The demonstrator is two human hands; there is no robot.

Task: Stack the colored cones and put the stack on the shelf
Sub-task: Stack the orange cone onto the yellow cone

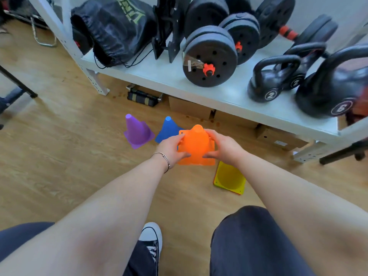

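Observation:
An orange cone [196, 145] is held upright above the wooden floor between my left hand [171, 149] and my right hand [223, 149], each gripping one side of it. Behind it a blue cone [168, 129] stands on the floor, partly hidden by the orange one. A purple cone [137, 131] stands to the left of the blue one. A yellow cone [230, 179] lies tipped over at the lower right, its hollow base facing me, with a red edge showing beneath it. The white shelf [165, 75] runs across the top of the view.
The shelf carries a black drawstring bag [113, 28], black dumbbells [209, 56] and kettlebells [274, 80]. Cardboard boxes [189, 107] and a small black case sit under it. My knees and a black-and-white sneaker [152, 239] are at the bottom.

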